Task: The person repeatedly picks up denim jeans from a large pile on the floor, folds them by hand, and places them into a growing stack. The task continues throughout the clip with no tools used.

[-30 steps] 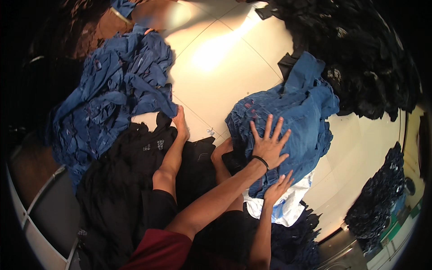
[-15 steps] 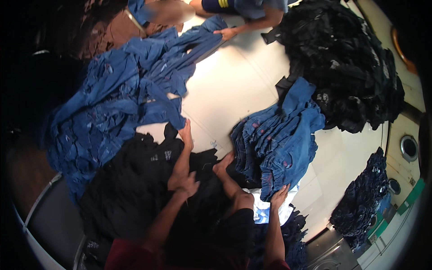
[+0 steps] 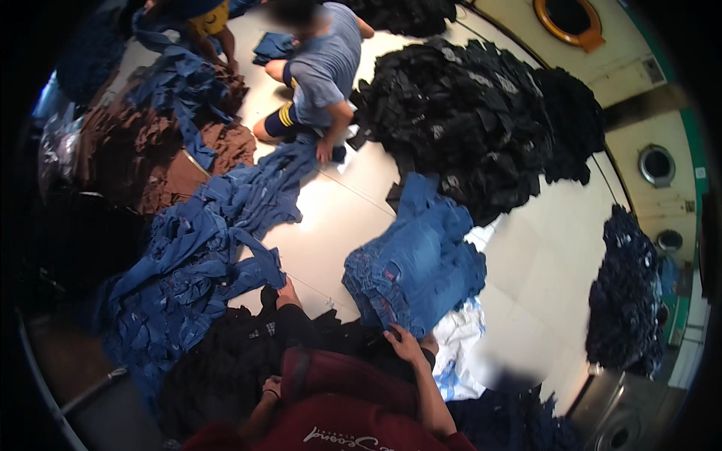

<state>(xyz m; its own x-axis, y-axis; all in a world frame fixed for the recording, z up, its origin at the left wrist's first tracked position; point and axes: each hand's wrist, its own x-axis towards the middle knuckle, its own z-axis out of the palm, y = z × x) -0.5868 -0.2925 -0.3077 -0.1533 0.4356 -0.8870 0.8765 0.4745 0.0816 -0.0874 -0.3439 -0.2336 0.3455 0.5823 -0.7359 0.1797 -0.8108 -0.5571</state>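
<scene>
A thick stack of folded blue jeans point(image 3: 429, 259) lies on the floor ahead to the right, elastic waistbands toward me. My right hand point(image 3: 404, 346) reaches its near edge, fingers apart and fingertips against the lowest waistband. My left hand point(image 3: 272, 388) is drawn back beside the edge of my maroon shirt point(image 3: 338, 383). Its fingers look curled, and what they hold, if anything, is hidden. One bare foot point(image 3: 287, 293) rests by a long heap of loose blue jeans point(image 3: 188, 255) on the left. Black garments point(image 3: 226, 342) lie under and around my legs.
A large black garment pile point(image 3: 459, 113) stands beyond the stack. White plastic sheeting point(image 3: 459, 346) lies at its right. A crouching co-worker point(image 3: 323, 75) touches the heap's far end; another person point(image 3: 210, 26) bends by brown garments point(image 3: 128, 158). Dark denim point(image 3: 624, 293) is piled near round-doored machines point(image 3: 656, 165).
The view has shifted, showing more of the co-worker and room. My left hand has moved from near my knee back toward my shirt. My right hand stays by the jeans stack's near edge.
</scene>
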